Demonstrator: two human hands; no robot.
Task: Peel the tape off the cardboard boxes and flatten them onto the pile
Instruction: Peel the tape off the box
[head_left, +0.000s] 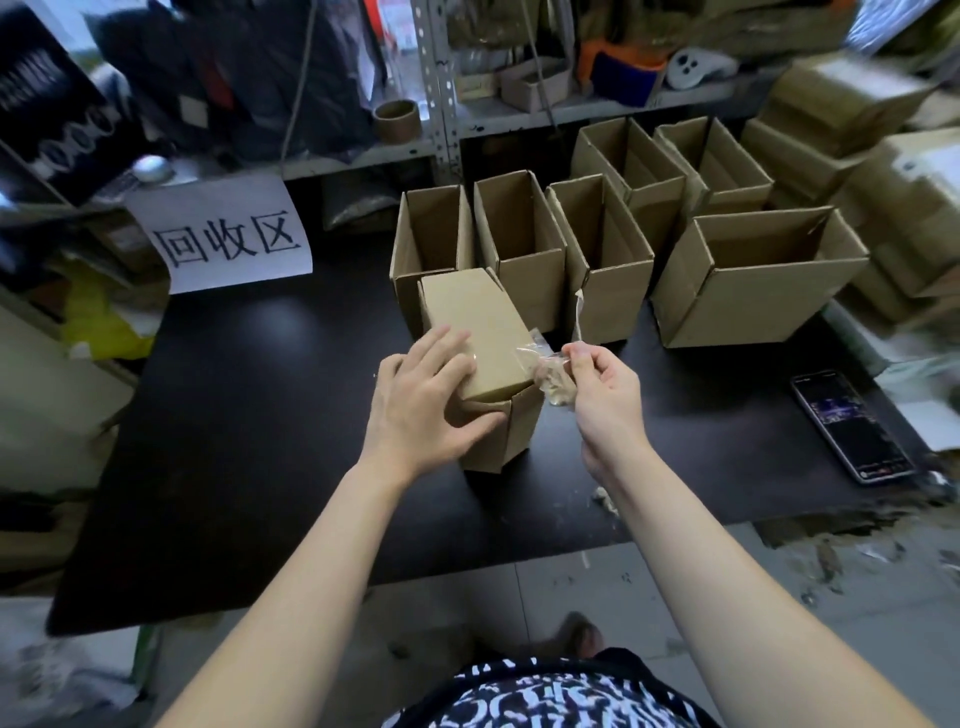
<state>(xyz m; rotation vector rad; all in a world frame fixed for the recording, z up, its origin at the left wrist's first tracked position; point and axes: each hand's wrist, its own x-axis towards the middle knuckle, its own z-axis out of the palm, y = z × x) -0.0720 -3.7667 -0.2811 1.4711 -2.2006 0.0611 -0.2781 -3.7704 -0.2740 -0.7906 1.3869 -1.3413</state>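
While left hand presses box, fingers spread | right hand pinches tape, seemingly crumpled

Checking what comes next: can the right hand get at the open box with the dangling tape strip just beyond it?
Probably yes. The right hand is just in front of that open box, nothing between them, but its fingers pinch a wad of peeled tape, which likely needs dropping first.
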